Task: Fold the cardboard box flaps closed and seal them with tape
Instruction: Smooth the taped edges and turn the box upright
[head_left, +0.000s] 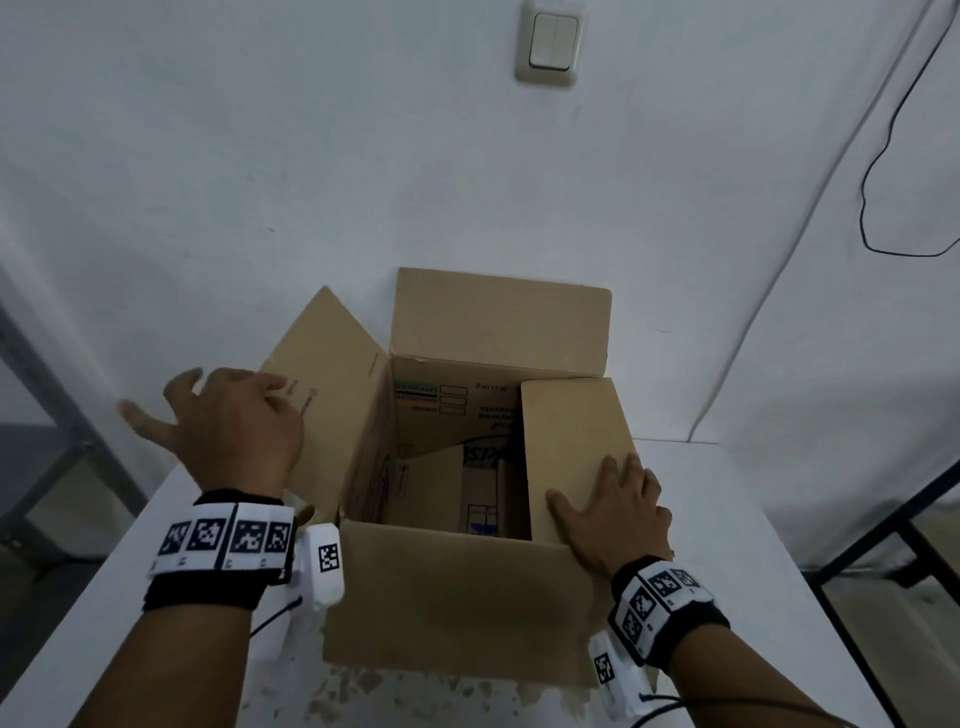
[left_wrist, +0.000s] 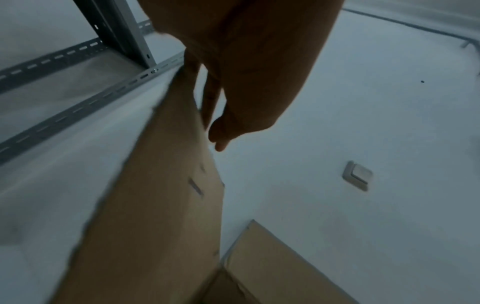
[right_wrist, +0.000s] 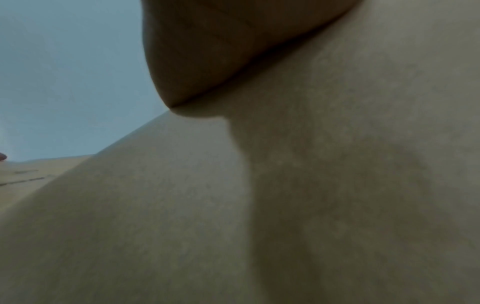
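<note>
An open cardboard box (head_left: 452, 597) stands on a white table (head_left: 753, 519). Its far flap (head_left: 498, 317) stands upright and its left flap (head_left: 332, 374) leans outward. The right flap (head_left: 571, 441) is folded inward over the opening. My right hand (head_left: 618, 514) lies flat on that flap with straight fingers; the right wrist view shows only the palm (right_wrist: 207, 51) against cardboard (right_wrist: 311, 185). My left hand (head_left: 223, 421) is spread beside the left flap's outer face. In the left wrist view its fingers (left_wrist: 210, 98) run along the flap's (left_wrist: 161, 216) edge. No tape is in view.
The box sits close to a white wall with a light switch (head_left: 553, 44) and a hanging black cable (head_left: 883, 156). A grey metal shelf frame (head_left: 52, 389) stands left of the table, a black frame (head_left: 883, 545) right of it. The table's near edge is chipped.
</note>
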